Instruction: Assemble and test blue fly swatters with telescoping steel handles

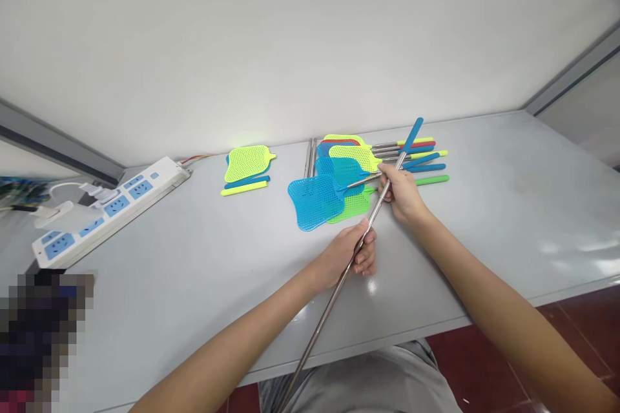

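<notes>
A slim, shiny metal rod (329, 306) topped with a smooth blue grip sleeve (413, 134) slants across the front of the pale grey, glossy bench (194, 271), sleeve at the upper right, its lower part passing over the near edge and out of view above the grey cloth (372, 381) on the person's lap. The right hand (400, 192) is closed around the rod a little below the sleeve; the left hand (356, 248) is wrapped around it lower down, fingers curled. Behind the hands lies an overlapping pile of fly swatters with perforated plastic heads: a blue swatter head (316, 202) in front, partly covering a bright green swatter head (352, 208), with other blue, yellow and red ones further back and coloured handles pointing right. Two thin metal rods (309, 158) lie left of the pile. Further left, a yellow perforated head (248, 164) partly covers a blue one, just behind a blue tube (254, 181) and a yellow tube (245, 188). A long white power strip with blue sockets (116, 208) sits at the far left.
</notes>
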`<state>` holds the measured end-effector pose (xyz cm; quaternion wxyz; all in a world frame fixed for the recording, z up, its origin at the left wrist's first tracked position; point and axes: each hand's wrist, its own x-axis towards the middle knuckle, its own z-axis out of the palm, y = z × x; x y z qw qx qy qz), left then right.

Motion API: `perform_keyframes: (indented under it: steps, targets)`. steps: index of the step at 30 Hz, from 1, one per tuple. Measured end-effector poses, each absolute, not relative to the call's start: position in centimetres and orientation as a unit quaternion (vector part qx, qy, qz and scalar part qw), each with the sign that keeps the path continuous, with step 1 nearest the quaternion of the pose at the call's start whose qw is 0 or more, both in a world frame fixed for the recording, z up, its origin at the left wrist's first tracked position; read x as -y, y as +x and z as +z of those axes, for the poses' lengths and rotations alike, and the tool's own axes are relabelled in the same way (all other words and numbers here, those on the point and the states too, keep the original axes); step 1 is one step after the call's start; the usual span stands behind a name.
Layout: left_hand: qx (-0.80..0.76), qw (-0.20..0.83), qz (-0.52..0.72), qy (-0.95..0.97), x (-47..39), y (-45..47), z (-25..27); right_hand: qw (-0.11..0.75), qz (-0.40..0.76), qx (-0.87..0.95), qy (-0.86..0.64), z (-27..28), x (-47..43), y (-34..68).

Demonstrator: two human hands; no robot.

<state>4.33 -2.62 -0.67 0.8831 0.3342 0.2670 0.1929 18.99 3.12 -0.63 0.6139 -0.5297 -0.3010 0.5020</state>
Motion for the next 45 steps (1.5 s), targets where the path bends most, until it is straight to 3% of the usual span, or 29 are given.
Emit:
perform_keyframes:
  steps: [45]
  targets:
    - [-0.23, 0.9, 0.2, 0.312, 2.48, 4.42, -1.45, 0.66, 0.468, 0.27, -0.522, -0.8, -3.41, 18.91]
